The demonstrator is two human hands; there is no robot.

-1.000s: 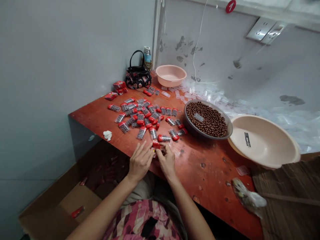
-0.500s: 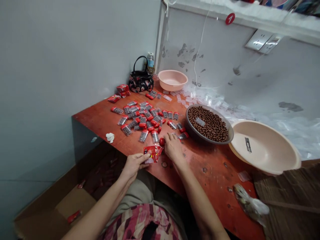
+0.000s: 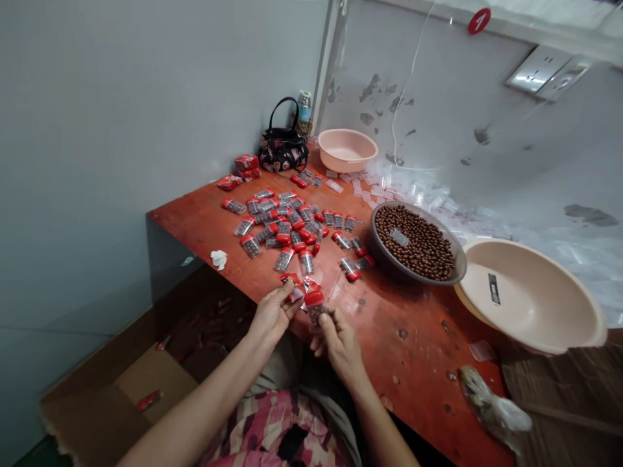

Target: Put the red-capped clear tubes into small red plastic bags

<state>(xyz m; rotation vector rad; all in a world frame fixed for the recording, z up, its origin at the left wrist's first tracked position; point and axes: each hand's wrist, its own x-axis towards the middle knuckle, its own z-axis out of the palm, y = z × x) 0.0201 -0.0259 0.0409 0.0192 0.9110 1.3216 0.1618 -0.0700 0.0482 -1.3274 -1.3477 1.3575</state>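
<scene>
My right hand (image 3: 339, 342) is closed on a small clear bottle (image 3: 317, 309) with a red cap, filled with dark brown balls and held cap up over the table's front edge. Just left of it, my left hand (image 3: 274, 314) pinches a printed red packet (image 3: 294, 289) between thumb and fingers. Another red packet (image 3: 310, 284) lies close beside those fingertips; whether it is also held I cannot tell. Beyond both hands, several more red-capped bottles (image 3: 285, 224) lie in a loose heap on the red table (image 3: 195, 217).
A grey basin of brown balls (image 3: 421, 243) holds a clear empty container. Right of it stands a large pale basin (image 3: 535, 298); a pink basin (image 3: 348, 150) and a black handbag (image 3: 283, 150) are at the back. Below left is an open cardboard box (image 3: 136, 389).
My right hand has lifted a red-capped bottle from the table and brought it back toward me, beside the packet. My left hand keeps the red packet, which is now more tilted.
</scene>
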